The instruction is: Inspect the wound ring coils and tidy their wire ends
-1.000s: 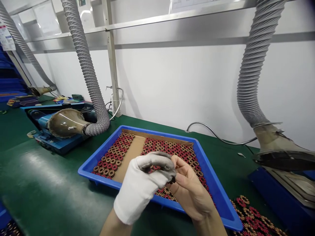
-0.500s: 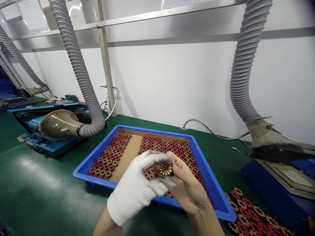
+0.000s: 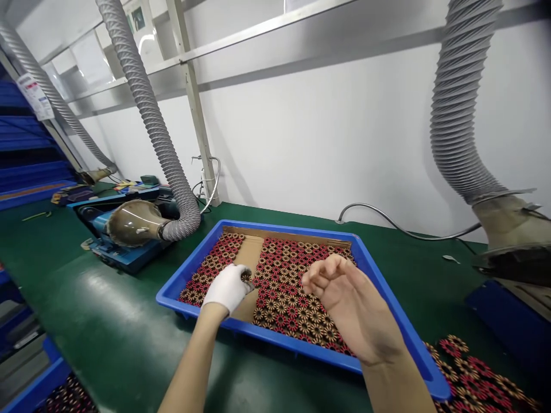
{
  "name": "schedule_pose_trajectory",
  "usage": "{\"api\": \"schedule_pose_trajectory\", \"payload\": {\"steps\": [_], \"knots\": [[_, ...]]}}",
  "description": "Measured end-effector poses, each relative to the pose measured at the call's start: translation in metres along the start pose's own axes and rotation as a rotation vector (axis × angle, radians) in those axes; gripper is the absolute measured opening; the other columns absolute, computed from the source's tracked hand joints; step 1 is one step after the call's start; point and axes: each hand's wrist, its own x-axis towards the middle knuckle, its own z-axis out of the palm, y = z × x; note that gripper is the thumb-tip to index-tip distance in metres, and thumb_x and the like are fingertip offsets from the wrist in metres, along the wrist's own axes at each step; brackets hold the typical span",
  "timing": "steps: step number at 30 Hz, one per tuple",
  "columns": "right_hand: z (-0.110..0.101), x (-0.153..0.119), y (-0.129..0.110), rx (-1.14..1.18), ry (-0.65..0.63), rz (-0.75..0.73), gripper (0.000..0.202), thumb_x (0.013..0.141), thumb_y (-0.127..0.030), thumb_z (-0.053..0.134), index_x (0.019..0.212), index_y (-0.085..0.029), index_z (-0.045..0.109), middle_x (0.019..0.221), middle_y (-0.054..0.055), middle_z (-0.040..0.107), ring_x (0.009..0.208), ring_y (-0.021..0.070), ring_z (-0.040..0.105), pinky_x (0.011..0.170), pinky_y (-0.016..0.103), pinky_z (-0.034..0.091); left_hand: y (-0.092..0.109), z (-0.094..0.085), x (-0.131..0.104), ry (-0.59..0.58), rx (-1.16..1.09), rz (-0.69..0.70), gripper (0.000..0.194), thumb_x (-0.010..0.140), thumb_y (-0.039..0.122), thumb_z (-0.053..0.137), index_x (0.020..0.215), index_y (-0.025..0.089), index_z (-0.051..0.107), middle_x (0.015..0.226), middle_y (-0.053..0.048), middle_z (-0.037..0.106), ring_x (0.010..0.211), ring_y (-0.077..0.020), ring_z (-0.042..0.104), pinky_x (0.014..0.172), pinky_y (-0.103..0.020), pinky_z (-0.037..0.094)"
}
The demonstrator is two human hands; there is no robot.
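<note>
A blue tray [image 3: 301, 344] lined with cardboard [image 3: 251, 252] holds rows of flower-shaped wound rings [image 3: 297, 275], some red and black, some tan and black. My left hand [image 3: 229, 288], in a white glove with darkened fingertips, is over the bare cardboard strip between two groups of rings. Its fingers are curled round a small dark ring [image 3: 246, 275], partly hidden by them. Above the right part of the tray is my bare right hand [image 3: 350, 301], palm turned inward, fingers loosely bent and holding nothing.
More rings [image 3: 477, 378] lie on the green table [image 3: 103, 327] at the lower right. A blue machine [image 3: 124, 252] with a suction hood [image 3: 135, 222] stands at the left. Another hood [image 3: 512, 229] hangs at the right over a dark blue machine [image 3: 495, 315]. Blue trays fill a rack [image 3: 30, 137] at far left.
My hands have come apart. The left has moved left and forward to the cardboard strip with the ring; the right has let go and opened. The view has swung left.
</note>
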Motion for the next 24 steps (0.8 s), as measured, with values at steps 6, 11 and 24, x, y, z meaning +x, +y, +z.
{"api": "schedule_pose_trajectory", "payload": {"steps": [6,11,24], "knots": [[0.002,-0.004,-0.004,-0.013,-0.003,0.0,0.026,0.091,-0.037,0.064,0.072,-0.021,0.06,0.075,0.001,0.064,0.076,0.016,0.06,0.069,0.025,0.051,-0.031,0.044,0.033,-0.23,0.171,-0.091,0.017,0.091,0.029,0.064,0.101,0.016,0.066,0.106,-0.007,0.067,0.098,-0.0212,0.065,0.09,-0.043,0.054],[0.002,-0.004,-0.005,-0.036,-0.004,0.002,0.026,0.09,-0.037,0.066,0.07,-0.021,0.06,0.074,0.001,0.063,0.075,0.0161,0.058,0.068,0.024,0.05,-0.039,0.044,0.034,-0.291,0.171,-0.041,0.026,0.092,0.03,0.063,0.113,0.015,0.063,0.114,-0.008,0.066,0.102,-0.0223,0.064,0.09,-0.044,0.054],[0.003,-0.005,-0.008,-0.059,0.026,0.009,0.023,0.09,-0.032,0.065,0.07,-0.021,0.061,0.072,0.001,0.062,0.069,0.0151,0.055,0.064,0.025,0.049,-0.037,0.034,0.025,-0.384,0.268,-0.037,0.021,0.093,0.035,0.061,0.105,0.018,0.067,0.114,-0.008,0.068,0.105,-0.0217,0.064,0.097,-0.044,0.05]]}}
